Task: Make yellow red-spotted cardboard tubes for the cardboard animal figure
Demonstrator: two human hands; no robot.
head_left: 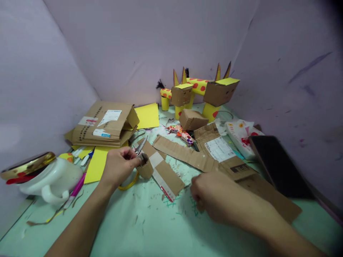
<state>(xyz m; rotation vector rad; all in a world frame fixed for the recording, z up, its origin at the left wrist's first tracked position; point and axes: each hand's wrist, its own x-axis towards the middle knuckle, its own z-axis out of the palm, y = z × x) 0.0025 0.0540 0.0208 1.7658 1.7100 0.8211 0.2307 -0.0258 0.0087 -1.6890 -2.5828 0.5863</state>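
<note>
Left hand [119, 164]: thumb and fingers pinched on the rim of a small folded cardboard tube [146, 168], left of centre above the surface [128, 225]. Right hand [210, 194]: fingers curled in, blurred; contents, if any, cannot be told. Beside it, near its fingers, a taped cardboard strip [171, 180].

Remaining items, by descending size:
- Brown cardboard carton [109, 123], printed and labelled, left rear.
- Opened-out cardboard [237, 165] with white label, right.
- Black-screened phone [280, 166], far right.
- White mug [60, 180], far left, gold-edged object [29, 165] across its mouth.
- Larger spotted giraffe figure [219, 93], rear, cardboard head.
- Smaller giraffe figure [182, 95], left of it.
- Small cardboard box [193, 120], before both figures.
- Magenta marker [77, 187], beside mug.
</note>
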